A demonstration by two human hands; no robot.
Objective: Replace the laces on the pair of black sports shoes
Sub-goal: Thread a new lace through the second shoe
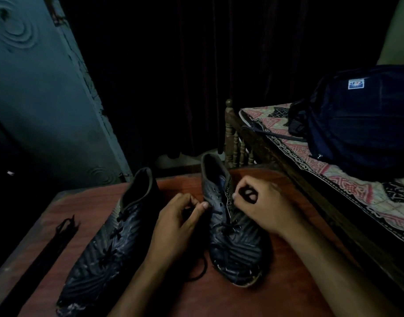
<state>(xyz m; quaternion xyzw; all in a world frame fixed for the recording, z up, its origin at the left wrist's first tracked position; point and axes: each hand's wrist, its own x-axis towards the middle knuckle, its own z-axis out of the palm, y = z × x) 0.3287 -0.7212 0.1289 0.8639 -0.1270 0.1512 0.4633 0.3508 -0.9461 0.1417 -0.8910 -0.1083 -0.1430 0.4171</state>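
Observation:
Two black sports shoes stand on a reddish wooden table, toes toward me. The left shoe is laced with a black lace. The right shoe stands between my hands. My left hand pinches a black lace end at that shoe's left side near the upper eyelets. My right hand grips a coiled black lace at its right side. A loose stretch of lace trails on the table between the shoes.
A bundle of black laces lies along the table's left edge. To the right is a bed with a patterned cover and a dark backpack. A teal door stands at the back left.

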